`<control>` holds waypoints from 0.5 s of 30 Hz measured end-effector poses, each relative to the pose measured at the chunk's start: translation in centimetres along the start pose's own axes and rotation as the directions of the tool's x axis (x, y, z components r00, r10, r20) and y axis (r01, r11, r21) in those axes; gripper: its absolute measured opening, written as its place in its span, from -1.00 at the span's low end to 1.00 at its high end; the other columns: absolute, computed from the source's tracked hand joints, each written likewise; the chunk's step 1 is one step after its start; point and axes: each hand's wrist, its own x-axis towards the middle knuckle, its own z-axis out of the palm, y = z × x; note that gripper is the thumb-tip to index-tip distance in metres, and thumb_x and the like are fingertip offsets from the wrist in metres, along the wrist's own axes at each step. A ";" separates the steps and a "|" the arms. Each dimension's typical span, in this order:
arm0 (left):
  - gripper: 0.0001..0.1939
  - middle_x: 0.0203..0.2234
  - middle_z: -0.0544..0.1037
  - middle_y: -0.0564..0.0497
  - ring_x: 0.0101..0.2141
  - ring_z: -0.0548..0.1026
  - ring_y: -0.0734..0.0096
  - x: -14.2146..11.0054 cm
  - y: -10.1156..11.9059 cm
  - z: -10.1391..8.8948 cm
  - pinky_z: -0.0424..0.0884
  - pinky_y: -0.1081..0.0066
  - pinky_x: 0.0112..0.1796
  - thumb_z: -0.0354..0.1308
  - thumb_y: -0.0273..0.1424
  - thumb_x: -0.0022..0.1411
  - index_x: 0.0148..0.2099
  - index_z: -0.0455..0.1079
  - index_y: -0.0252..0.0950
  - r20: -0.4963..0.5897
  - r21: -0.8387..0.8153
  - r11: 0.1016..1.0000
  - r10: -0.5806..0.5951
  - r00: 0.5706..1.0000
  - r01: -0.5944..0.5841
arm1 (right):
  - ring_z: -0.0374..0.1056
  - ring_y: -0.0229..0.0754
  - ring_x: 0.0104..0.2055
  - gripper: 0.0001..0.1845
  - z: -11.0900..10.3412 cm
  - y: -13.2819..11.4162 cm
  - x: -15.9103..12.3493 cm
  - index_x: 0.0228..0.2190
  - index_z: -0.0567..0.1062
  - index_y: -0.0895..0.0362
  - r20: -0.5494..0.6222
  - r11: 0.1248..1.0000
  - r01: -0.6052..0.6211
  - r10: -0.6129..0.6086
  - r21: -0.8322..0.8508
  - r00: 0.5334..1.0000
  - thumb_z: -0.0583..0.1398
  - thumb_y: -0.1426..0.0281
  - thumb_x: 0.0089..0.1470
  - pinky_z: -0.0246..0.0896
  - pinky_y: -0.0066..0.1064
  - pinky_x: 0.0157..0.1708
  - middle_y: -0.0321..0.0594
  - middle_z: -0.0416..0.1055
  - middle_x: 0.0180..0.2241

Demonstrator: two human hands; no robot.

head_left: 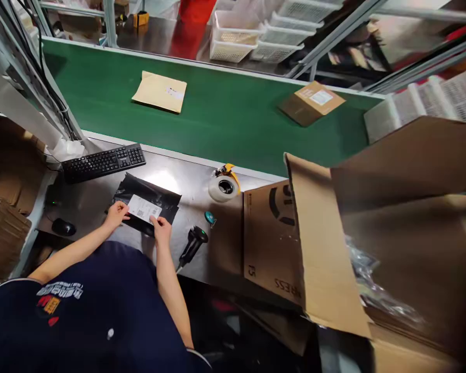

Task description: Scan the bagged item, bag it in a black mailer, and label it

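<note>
A black plastic mailing bag [165,198] lies on the metal bench in front of me. Over it is a white shipping label [143,208] with printed text and a square code. My left hand [116,214] pinches the label's left edge between thumb and fingers. At the lower right corner of the label, my right hand [161,228] has its fingers closed on it. Whether the label lies flat against the bag all over, I cannot tell. A black barcode scanner [194,243] rests right of my right hand.
A keyboard [104,162] and mouse [63,227] sit to the left. A tape dispenser [223,187] and small teal item [209,217] lie right of the bag. A large open cardboard box [272,238] stands further right. Beyond, a green conveyor [225,124] carries an envelope [161,92] and carton [312,103].
</note>
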 end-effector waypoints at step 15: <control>-0.40 0.50 0.18 -0.18 0.51 0.03 0.03 4.4 -4.3 0.9 -0.15 -0.02 0.48 0.06 -0.26 0.46 0.47 0.25 -0.22 0.613 0.570 0.493 0.277 0.740 -0.657 | -0.17 0.11 0.56 -0.29 1.9 4.2 0.1 0.40 0.21 0.24 0.355 0.578 0.441 -0.263 -0.686 0.897 0.05 0.13 0.38 -0.43 0.07 0.51 0.14 0.01 0.51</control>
